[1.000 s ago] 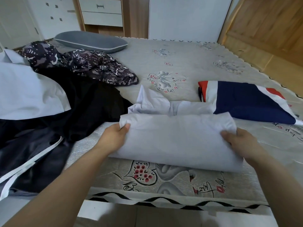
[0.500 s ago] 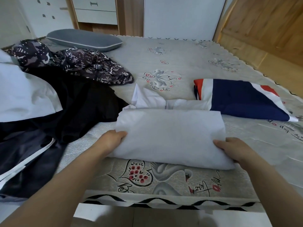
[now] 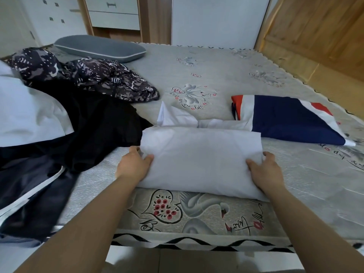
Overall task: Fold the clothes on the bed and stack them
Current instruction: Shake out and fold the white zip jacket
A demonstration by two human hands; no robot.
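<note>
Step in hand: final fold on the white cotton shirt [image 3: 199, 160], person working at the near edge of the grey printed mattress [image 3: 197, 215] with swan and heart motifs

Left hand [image 3: 134, 168] grips the shirt's left end, thumb on top, fingers tucked under the fabric. Right hand [image 3: 266, 172] grips the right end the same way, thumb over the cloth, fingers hidden below. Both closed on the shirt, nothing loose

Shirt sits as a wide folded bundle between the hands, resting on the mattress just past the printed border. Its collar and a sleeve end poke out behind the bundle, not yet tucked

Left of it: pile of unfolded clothes [image 3: 69, 134], black and navy with white piping, a pale blue piece on top, a dark patterned one further back. Judged as the remaining work

Right and further back: folded navy, white and red garment [image 3: 291, 121], flat on the mattress, touching the shirt's back edge. Likely the start of the stack

Far back: grey oblong pillow [image 3: 98, 48], then white drawers and a wooden door

Next move, as a guess: finish or flatten the fold so the collar ends are in, lift with both hands keeping the ends level, set it squarely on the navy garment. Risk: bundle sags open in the middle if the hold is uneven
</note>
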